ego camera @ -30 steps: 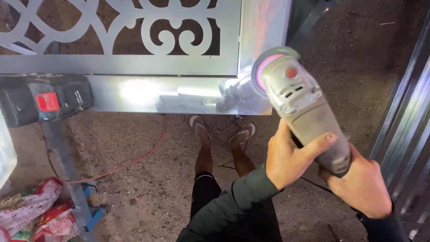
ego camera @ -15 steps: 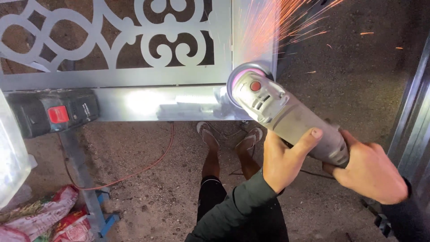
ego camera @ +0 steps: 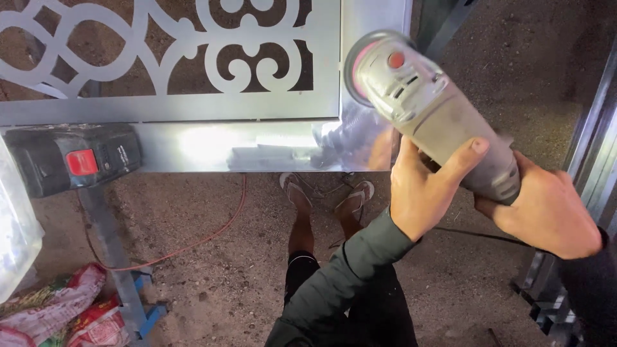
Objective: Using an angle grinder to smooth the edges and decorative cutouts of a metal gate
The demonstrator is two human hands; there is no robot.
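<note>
Both my hands grip a grey angle grinder [ego camera: 430, 109] with a pink disc and a red button. My left hand [ego camera: 427, 189] wraps the middle of its body. My right hand [ego camera: 546, 209] holds its rear end. The disc hovers at the right corner of a shiny metal gate frame [ego camera: 257, 149] with a scroll-cut ornamental panel [ego camera: 193, 58]. No sparks show. My sandalled feet [ego camera: 328, 193] stand on the ground below the frame.
A black power tool with a red button [ego camera: 74, 160] rests on the frame at the left. An orange cable [ego camera: 212, 234] runs over the gravel floor. Coloured sacks [ego camera: 58, 315] lie bottom left beside a blue-footed stand [ego camera: 119, 270]. Metal bars [ego camera: 578, 180] lean at the right.
Sparks flew from the disc at the frame's corner half a second ago; they have stopped. The grinder has tilted up and shifted slightly right.
</note>
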